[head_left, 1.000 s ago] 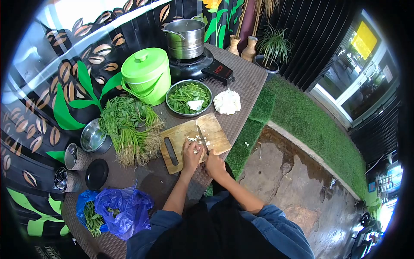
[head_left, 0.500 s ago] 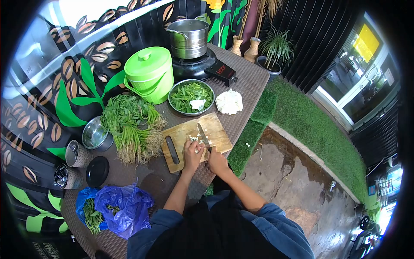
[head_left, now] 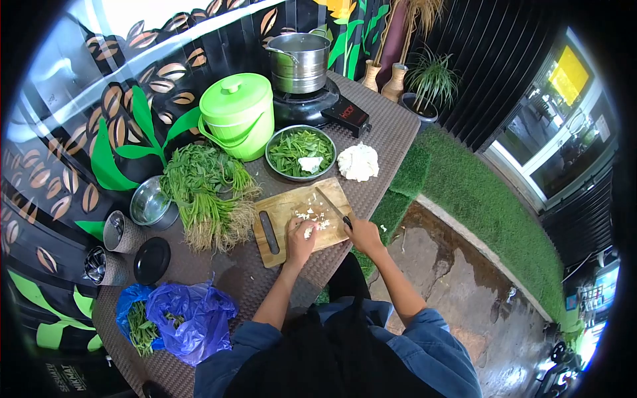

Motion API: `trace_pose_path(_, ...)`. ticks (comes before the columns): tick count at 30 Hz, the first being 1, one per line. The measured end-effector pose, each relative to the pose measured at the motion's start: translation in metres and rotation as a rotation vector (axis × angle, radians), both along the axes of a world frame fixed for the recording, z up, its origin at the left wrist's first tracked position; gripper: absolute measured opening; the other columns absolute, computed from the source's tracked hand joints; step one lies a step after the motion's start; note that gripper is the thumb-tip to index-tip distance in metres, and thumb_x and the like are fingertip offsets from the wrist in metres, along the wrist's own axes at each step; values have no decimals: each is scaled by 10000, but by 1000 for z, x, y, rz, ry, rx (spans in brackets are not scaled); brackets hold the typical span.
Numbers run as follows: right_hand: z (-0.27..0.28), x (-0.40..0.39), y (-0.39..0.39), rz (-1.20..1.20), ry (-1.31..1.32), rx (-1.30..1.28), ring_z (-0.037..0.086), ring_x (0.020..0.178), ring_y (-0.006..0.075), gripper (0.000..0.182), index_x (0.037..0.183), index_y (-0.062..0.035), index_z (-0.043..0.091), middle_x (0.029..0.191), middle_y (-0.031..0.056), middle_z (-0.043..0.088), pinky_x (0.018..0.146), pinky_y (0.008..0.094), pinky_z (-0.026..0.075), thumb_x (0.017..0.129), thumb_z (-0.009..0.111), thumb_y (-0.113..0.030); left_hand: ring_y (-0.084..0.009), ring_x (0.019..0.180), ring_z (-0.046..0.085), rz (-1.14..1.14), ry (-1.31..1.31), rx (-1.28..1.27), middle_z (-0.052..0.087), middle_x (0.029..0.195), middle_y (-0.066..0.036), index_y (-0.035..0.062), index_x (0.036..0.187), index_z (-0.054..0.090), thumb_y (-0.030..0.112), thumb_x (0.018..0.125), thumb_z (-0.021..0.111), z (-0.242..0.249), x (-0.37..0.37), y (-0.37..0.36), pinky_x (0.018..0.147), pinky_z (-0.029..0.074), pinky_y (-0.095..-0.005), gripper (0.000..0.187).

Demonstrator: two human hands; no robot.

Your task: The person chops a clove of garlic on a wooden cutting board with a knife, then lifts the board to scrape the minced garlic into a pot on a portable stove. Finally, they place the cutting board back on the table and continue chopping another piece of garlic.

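Observation:
On the wooden cutting board lie finely chopped white bits that look like garlic. My left hand rests on the board with curled fingers, pressed around a small white piece at the near side of the pile. The handle of a knife is gripped in my right hand at the board's right edge. Its blade points up and left over the board, apart from my left fingers. Behind the board stands a metal bowl of cut green leaves with a white lump on top.
A crumpled white bundle sits right of the bowl. Leafy greens with roots lie left of the board, near a green lidded bucket. A steel pot stands on a burner. Blue plastic bags lie at the near left.
My right hand has moved right with the knife, away from my left hand and the chopped bits. My left hand stays on the board. The view has shifted slightly.

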State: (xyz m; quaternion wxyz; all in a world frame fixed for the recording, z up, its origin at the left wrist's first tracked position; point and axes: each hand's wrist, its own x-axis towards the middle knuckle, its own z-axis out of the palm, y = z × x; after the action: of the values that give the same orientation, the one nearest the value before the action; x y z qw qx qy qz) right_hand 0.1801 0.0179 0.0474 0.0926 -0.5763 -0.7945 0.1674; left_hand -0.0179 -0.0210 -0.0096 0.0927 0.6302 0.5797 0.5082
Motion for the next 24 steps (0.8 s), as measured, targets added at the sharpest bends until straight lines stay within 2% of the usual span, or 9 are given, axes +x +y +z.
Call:
trace_pose_path(4, -7, 13, 0, 153, -13, 9, 628, 744, 420, 300, 1069, -43, 476, 763, 229, 638, 663, 521, 483, 932, 504, -309, -277, 905, 564, 18, 27, -4, 622, 841, -71, 109, 838, 677, 46, 742, 705, 0, 0, -1, 840, 434, -407, 118)
trace_pose_path(6, -2, 22, -11, 247, -44, 37, 640, 712, 383, 272, 1018, -52, 487, 720, 177, 641, 619, 496, 486, 933, 501, -310, -274, 907, 564, 23, 23, -20, 630, 857, -72, 108, 838, 676, 41, 748, 697, 2, -1, -2, 841, 435, -400, 113)
trace_pose_path(10, 9, 31, -23, 245, 4, -23, 622, 723, 421, 294, 1077, -68, 475, 739, 229, 630, 648, 526, 473, 945, 488, -330, -271, 909, 562, 27, -29, -8, 656, 923, -75, 92, 832, 675, 48, 769, 682, 9, 0, -1, 847, 437, -373, 77)
trace_pose_path(14, -11, 24, -19, 101, 55, 26, 620, 729, 431, 288, 1075, -62, 464, 737, 238, 629, 652, 536, 474, 947, 482, -319, -297, 959, 550, 38, 41, 0, 650, 1019, -109, 52, 920, 673, 25, 802, 632, 12, -10, 7, 873, 434, -386, 128)
trace_pose_path(16, -19, 10, -25, 50, 69, 28, 619, 731, 438, 287, 1076, -57, 457, 741, 245, 629, 659, 540, 476, 947, 480, -313, -331, 1016, 528, 140, 74, 18, 626, 1073, -146, 1, 1030, 644, -9, 833, 563, 5, -21, 16, 901, 425, -412, 213)
trace_pose_path(17, -22, 0, -32, 16, 98, -2, 618, 738, 447, 287, 1077, -50, 450, 748, 255, 627, 672, 539, 482, 948, 477, -305, -353, 1052, 510, 106, 83, 26, 602, 1118, -172, -31, 1121, 604, -31, 849, 512, 7, -23, 16, 919, 415, -434, 287)
trace_pose_path(20, -20, -28, -46, -21, 145, -52, 618, 779, 468, 306, 1077, -18, 436, 793, 291, 622, 707, 536, 494, 946, 474, -292, -354, 1053, 508, -19, 170, -64, 597, 1127, -177, -36, 1117, 611, -32, 852, 513, 0, -34, 23, 916, 413, -427, 283)
trace_pose_path(24, -12, -38, -41, -28, 139, -133, 619, 827, 470, 349, 1074, 18, 436, 854, 310, 623, 720, 538, 495, 944, 473, -304, -344, 1011, 533, -91, 107, -171, 614, 1082, -175, -22, 1077, 647, -36, 843, 531, 1, -37, 29, 885, 432, -411, 261)
